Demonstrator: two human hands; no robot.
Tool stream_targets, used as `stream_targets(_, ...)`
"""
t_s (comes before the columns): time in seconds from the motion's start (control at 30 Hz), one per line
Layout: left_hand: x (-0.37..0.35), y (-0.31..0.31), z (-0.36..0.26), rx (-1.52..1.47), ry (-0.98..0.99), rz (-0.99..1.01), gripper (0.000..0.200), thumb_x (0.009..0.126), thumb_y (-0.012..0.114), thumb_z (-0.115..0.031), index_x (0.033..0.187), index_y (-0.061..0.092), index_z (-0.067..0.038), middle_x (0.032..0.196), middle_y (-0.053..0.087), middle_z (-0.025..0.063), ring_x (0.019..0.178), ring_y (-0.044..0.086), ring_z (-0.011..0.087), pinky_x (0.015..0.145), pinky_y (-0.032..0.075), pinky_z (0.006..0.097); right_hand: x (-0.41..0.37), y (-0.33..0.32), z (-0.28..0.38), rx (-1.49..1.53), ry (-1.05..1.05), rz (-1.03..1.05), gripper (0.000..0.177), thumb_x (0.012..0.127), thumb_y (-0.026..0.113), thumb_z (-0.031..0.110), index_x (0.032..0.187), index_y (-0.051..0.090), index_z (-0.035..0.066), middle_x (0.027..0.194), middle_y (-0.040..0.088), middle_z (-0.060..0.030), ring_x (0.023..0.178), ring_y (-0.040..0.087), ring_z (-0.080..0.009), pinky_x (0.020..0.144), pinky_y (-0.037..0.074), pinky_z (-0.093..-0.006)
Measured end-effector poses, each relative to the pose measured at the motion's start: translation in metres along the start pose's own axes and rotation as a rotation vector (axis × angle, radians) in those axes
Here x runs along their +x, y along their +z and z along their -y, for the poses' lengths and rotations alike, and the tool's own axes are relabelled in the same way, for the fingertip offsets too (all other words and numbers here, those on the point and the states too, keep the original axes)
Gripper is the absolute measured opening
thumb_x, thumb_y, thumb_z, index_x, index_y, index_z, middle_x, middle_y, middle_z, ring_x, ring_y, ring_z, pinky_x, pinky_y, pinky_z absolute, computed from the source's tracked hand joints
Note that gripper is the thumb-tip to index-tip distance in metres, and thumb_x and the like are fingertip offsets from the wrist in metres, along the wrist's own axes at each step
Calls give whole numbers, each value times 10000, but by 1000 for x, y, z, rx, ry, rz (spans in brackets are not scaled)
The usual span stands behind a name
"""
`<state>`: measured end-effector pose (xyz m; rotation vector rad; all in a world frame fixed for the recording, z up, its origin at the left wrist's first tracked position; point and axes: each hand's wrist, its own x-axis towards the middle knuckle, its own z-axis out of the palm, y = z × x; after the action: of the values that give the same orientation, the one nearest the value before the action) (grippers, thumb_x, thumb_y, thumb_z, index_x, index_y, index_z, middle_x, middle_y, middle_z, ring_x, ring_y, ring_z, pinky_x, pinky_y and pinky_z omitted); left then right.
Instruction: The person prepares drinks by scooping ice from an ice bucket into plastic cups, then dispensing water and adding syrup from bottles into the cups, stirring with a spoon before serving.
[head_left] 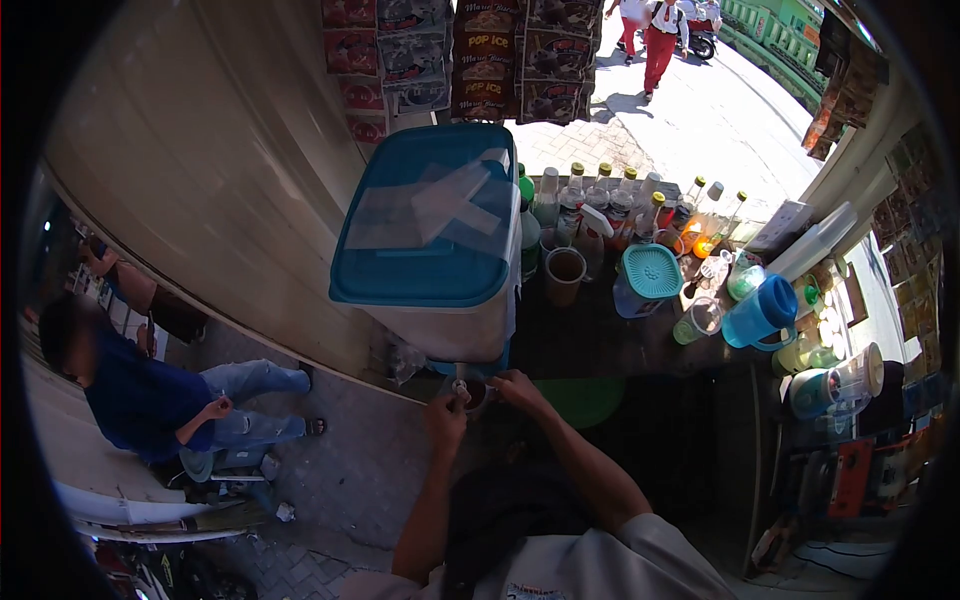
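One cup (479, 394), mouth up, between hands (446, 414) (519, 390)

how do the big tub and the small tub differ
The big tub dwarfs the small tub. The big tub's lid is a darker blue, while the small tub's is pale turquoise. Tape strips cross the big tub's lid; the small tub's shows a fine pattern and no tape. Both tubs have their lids on.

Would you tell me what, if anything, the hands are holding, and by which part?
The right hand seems to hold a cup by the right side of its rim. What the left hand holds cannot be told.
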<state>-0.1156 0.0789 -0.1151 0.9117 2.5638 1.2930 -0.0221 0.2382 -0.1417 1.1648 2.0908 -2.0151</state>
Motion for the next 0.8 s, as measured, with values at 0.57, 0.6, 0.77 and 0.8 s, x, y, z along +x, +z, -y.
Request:
stream_targets(0.57, -1, 20, 40, -263, -100, 73, 442, 917, 631, -426, 779, 668, -7, 585, 571, 70, 511, 554, 186, 505, 441, 340, 13, 15, -34, 37, -270, -30, 455, 879, 599, 433, 1023, 704, 14, 851, 711, -147, 778, 697, -231, 710, 559, -356)
stream_targets(0.6, 4, 26, 54, -232, 118, -19, 417, 902, 657, -403, 743, 682, -19, 592, 594, 93, 550, 587, 226, 553, 466, 381, 1, 11, -21, 190, -157, 29, 463, 888, 599, 440, 1026, 696, 8, 817, 708, -139, 716, 699, -219, 654, 571, -349)
stream_targets(0.77, 0, -8, -19, -108, -157, 148, 280, 875, 682, -259, 838, 718, 16, 724, 677, 178, 636, 631, 291, 621, 480, 413, 13, 17, -37, 238, -119, 22, 508, 903, 584, 480, 1043, 690, 4, 777, 703, -128, 618, 685, -216, 546, 567, -341)
stream_targets(0.8, -1, -9, -17, -110, -98, 105, 296, 867, 692, -262, 780, 722, 19, 649, 662, 186, 577, 622, 305, 607, 474, 424, 12, 19, -38, 263, -149, 18, 513, 902, 582, 491, 1035, 695, 8, 778, 703, -128, 617, 685, -220, 536, 569, -348)
